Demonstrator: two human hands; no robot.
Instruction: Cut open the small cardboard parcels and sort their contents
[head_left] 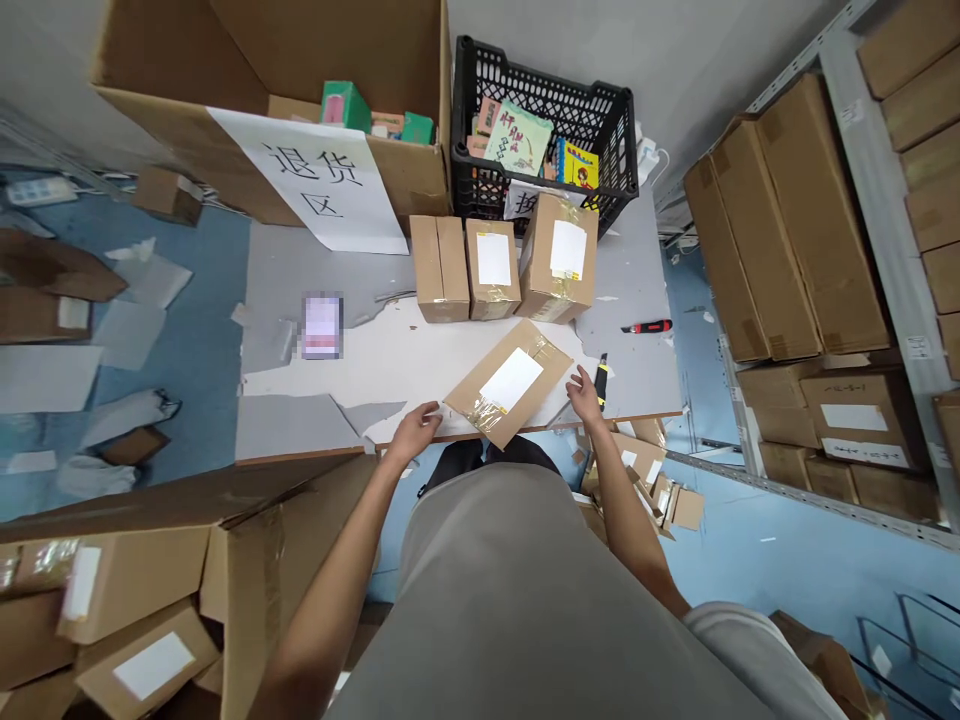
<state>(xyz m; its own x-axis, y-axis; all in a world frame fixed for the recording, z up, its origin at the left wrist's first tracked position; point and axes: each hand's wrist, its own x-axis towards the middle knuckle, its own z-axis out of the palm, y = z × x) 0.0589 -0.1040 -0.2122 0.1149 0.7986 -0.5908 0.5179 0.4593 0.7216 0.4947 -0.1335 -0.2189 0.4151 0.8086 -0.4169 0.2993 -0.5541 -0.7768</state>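
Observation:
A flat cardboard box (491, 410) with a white label and clear tape lies at a slant near the table's front edge. My left hand (415, 432) is beside its left corner, fingers stretched out, holding nothing that I can see. On the other side, my right hand (583, 396) has its fingers apart close to the box's right corner; whether they touch it I cannot tell. Just right of that hand is a yellow and black utility knife (601, 383). Behind the flat box stand a plain carton (440, 270), a smaller labelled carton (493, 285) and a taller taped carton (559, 265).
A black plastic crate (619, 150) with small packages and a large open carton (277, 190) line the table's back. A red utility knife (647, 327) lies at the right. Shelves of boxes (817, 220) rise to the right. An open carton (274, 570) of parcels stands front left.

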